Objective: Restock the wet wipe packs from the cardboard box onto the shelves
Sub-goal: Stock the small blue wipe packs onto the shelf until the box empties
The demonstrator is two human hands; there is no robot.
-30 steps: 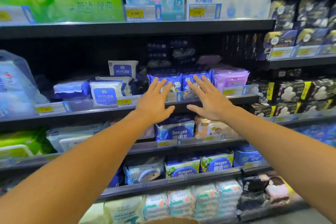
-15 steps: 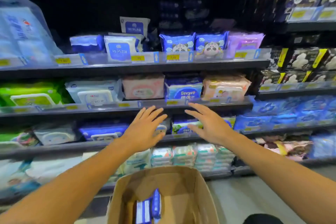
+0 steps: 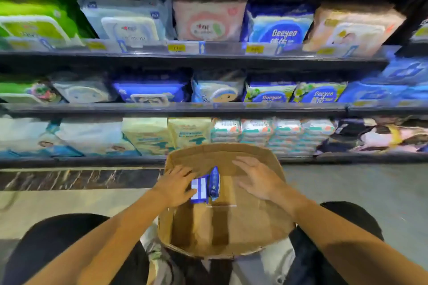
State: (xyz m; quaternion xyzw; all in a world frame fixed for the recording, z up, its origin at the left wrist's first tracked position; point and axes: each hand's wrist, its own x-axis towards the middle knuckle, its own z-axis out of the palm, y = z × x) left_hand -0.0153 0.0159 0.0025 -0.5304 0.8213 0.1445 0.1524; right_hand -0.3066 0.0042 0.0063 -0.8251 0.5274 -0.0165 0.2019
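Observation:
An open cardboard box (image 3: 261, 222) sits on the floor between my knees. Two blue-and-white wet wipe packs (image 3: 206, 186) stand on edge inside it, near the far left. My left hand (image 3: 177, 186) is down in the box, fingers spread, with the thumb touching the left pack; I cannot tell whether it grips it. My right hand (image 3: 257, 179) hovers open over the box's right half, fingers straight, holding nothing. The shelves (image 3: 208, 109) ahead hold rows of wipe packs.
Three shelf levels rise in front, packed with blue Deeyeo packs (image 3: 281, 30), pink (image 3: 208, 21), green (image 3: 34, 21) and white packs behind price rails. Stacked small packs (image 3: 273, 134) fill the bottom shelf. Grey floor (image 3: 359, 187) lies to the right.
My view dropped from the upper shelves to the box. Both hands came down from the shelf edge into the box, the left one reaching the packs.

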